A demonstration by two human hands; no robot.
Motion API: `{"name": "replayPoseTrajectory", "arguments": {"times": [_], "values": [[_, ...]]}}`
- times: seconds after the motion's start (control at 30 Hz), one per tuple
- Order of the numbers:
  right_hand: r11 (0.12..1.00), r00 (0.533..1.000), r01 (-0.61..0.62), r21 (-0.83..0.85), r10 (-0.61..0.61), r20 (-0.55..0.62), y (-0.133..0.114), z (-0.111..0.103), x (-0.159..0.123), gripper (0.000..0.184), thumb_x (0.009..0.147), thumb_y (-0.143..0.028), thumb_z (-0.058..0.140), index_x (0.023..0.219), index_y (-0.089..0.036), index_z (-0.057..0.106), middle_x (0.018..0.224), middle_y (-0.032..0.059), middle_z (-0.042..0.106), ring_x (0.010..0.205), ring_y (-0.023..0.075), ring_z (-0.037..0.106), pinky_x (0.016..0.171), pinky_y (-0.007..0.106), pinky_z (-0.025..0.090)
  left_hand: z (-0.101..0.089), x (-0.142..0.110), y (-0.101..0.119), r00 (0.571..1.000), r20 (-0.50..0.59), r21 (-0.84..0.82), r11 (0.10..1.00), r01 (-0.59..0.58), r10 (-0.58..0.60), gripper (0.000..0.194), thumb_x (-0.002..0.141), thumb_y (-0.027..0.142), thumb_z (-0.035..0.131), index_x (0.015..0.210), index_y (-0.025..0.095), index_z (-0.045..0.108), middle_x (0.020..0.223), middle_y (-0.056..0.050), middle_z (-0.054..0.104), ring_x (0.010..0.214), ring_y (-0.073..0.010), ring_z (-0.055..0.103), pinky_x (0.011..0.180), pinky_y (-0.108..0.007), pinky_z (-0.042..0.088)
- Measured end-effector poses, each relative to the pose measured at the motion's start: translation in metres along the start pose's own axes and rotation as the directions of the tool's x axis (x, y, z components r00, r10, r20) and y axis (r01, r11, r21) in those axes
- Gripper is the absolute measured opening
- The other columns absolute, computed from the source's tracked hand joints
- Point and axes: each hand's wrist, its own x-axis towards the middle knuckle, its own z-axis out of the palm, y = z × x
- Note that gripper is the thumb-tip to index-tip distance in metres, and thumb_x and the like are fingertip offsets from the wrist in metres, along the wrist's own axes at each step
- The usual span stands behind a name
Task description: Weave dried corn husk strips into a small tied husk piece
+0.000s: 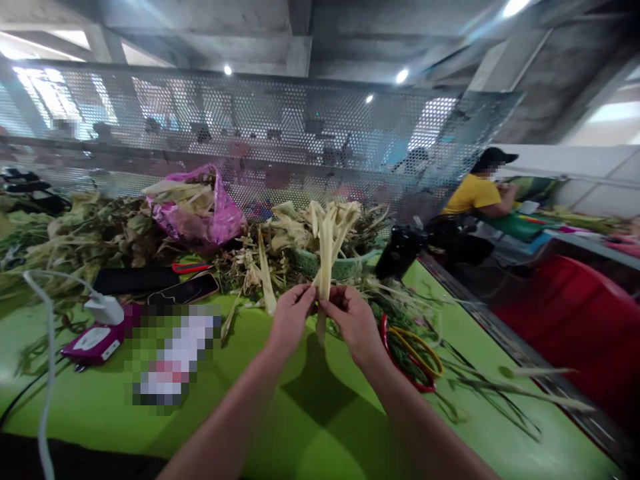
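Note:
Both my hands meet over the middle of a green table (250, 400), pinching a bundle of pale dried corn husk strips (327, 247). My left hand (293, 317) closes on its left side with thumb and fingertips. From the other side my right hand (353, 320) grips the same place. The strips fan upward above my fingers, and a short end hangs below them. Behind the bundle sits a green basket (350, 268) heaped with dried husks. Scissors with red and yellow handles (413, 357) lie beside my right forearm.
A pink plastic bag (223, 217) of husks stands among piled dried leaves (100, 233). A phone (185, 291), a purple power strip (103, 340) and a white charger (104, 309) lie left. A black bottle (399, 253) stands right. Farther right sits a person in yellow (473, 193).

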Motion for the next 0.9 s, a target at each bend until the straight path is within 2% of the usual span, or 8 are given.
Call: {"name": "replayPoseTrajectory", "arguments": {"times": [0.1, 0.27, 0.37, 0.47, 0.63, 0.8, 0.9], "values": [[1.0, 0.999, -0.009, 0.023, 0.01, -0.038, -0.001, -0.001, 0.001, 0.03, 0.066, -0.04, 0.074, 0.079, -0.02, 0.057, 0.073, 0.0, 0.059, 0.068, 0.0156, 0.055, 0.066, 0.03, 0.047, 0.0, -0.001, 0.0, 1.0, -0.002, -0.003, 1.0, 0.005, -0.005, 0.02, 0.072, 0.031, 0.065, 0.084, 0.015, 0.067, 0.077, -0.005, 0.064, 0.07, -0.0129, 0.056, 0.067, -0.023, 0.044], [0.995, 0.999, -0.03, 0.094, 0.032, -0.024, -0.008, 0.002, -0.005, 0.03, 0.064, -0.039, 0.075, 0.078, -0.02, 0.058, 0.074, -0.0005, 0.059, 0.067, 0.0142, 0.055, 0.067, 0.029, 0.046, -0.002, 0.004, -0.008, 0.999, -0.023, 0.075, 0.996, -0.043, 0.045, 0.013, 0.071, 0.02, 0.06, 0.083, 0.015, 0.063, 0.076, -0.002, 0.063, 0.063, -0.0105, 0.052, 0.06, -0.022, 0.042], [0.996, 0.999, -0.048, 0.073, 0.049, -0.016, -0.009, 0.004, -0.007, 0.031, 0.064, -0.04, 0.076, 0.078, -0.02, 0.057, 0.073, -0.0009, 0.06, 0.064, 0.0136, 0.054, 0.063, 0.028, 0.044, 0.0, 0.004, -0.008, 0.998, 0.008, 0.072, 0.995, -0.067, 0.067, 0.014, 0.07, 0.017, 0.06, 0.083, 0.016, 0.062, 0.082, -0.004, 0.065, 0.073, -0.0127, 0.056, 0.07, -0.024, 0.045], [0.999, 0.998, -0.05, 0.004, 0.05, -0.047, -0.005, 0.003, -0.005, 0.034, 0.064, -0.044, 0.075, 0.078, -0.02, 0.056, 0.072, -0.0002, 0.061, 0.061, 0.0142, 0.054, 0.06, 0.028, 0.044, 0.002, 0.0, -0.007, 0.999, 0.047, -0.004, 1.0, 0.004, -0.004, 0.016, 0.071, 0.019, 0.06, 0.087, 0.017, 0.062, 0.088, -0.005, 0.066, 0.08, -0.0142, 0.058, 0.076, -0.025, 0.045], [0.999, 0.999, -0.023, -0.03, 0.021, -0.048, 0.005, -0.003, 0.001, 0.037, 0.064, -0.046, 0.075, 0.079, -0.02, 0.052, 0.073, 0.0009, 0.06, 0.061, 0.0158, 0.055, 0.059, 0.03, 0.047, 0.003, -0.005, -0.009, 0.985, 0.119, -0.152, 0.978, 0.145, -0.128, 0.024, 0.077, 0.033, 0.061, 0.096, 0.019, 0.062, 0.089, -0.005, 0.065, 0.076, -0.013, 0.059, 0.071, -0.023, 0.045], [0.994, 0.995, 0.049, -0.098, -0.057, -0.08, 0.006, -0.002, -0.001, 0.028, 0.068, -0.038, 0.072, 0.078, -0.021, 0.053, 0.073, -0.0001, 0.058, 0.064, 0.0148, 0.053, 0.061, 0.029, 0.046, 0.005, -0.007, -0.008, 0.977, 0.181, -0.102, 0.985, 0.136, -0.116, 0.028, 0.073, 0.034, 0.068, 0.097, 0.02, 0.061, 0.088, -0.003, 0.063, 0.077, -0.0112, 0.058, 0.069, -0.02, 0.045], [0.988, 0.993, 0.09, -0.125, -0.098, -0.059, 0.003, 0.001, -0.004, 0.026, 0.07, -0.036, 0.071, 0.083, -0.021, 0.055, 0.077, 0.0012, 0.061, 0.068, 0.016, 0.056, 0.064, 0.029, 0.045, 0.003, -0.005, -0.009, 0.983, 0.155, -0.146, 0.982, 0.121, -0.098, 0.025, 0.075, 0.034, 0.066, 0.095, 0.021, 0.059, 0.086, -0.003, 0.063, 0.074, -0.0109, 0.058, 0.067, -0.021, 0.046]]}}
